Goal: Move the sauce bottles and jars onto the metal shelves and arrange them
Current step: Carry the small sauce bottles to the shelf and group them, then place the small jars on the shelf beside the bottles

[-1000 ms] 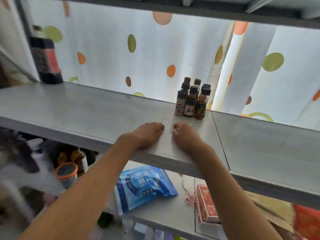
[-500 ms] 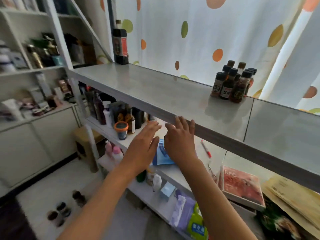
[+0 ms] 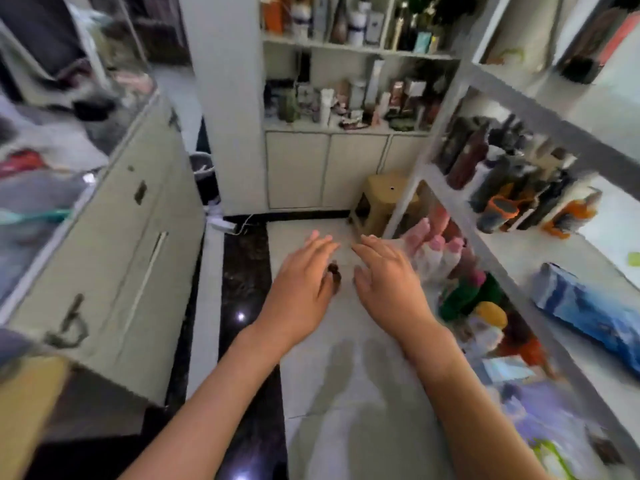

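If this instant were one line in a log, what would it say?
left hand: open, empty | right hand: open, empty | both over floor | small dark bottle on floor | metal shelves at right

Home interior, looks like a storage or pantry corner. Evidence: white built-in wall cabinet (image 3: 325, 168) with open shelves crammed with bottles and tubes; metal shelves (image 3: 519, 261) on the right loaded with sauce bottles (image 3: 464, 157), jars, a blue bag (image 3: 588, 306); plastic stool (image 3: 384, 199) in the corner; tiled floor (image 3: 346, 375) with dark border; power strip (image 3: 225, 225) on the floor; clothes piled on the left counter (image 3: 114, 188).
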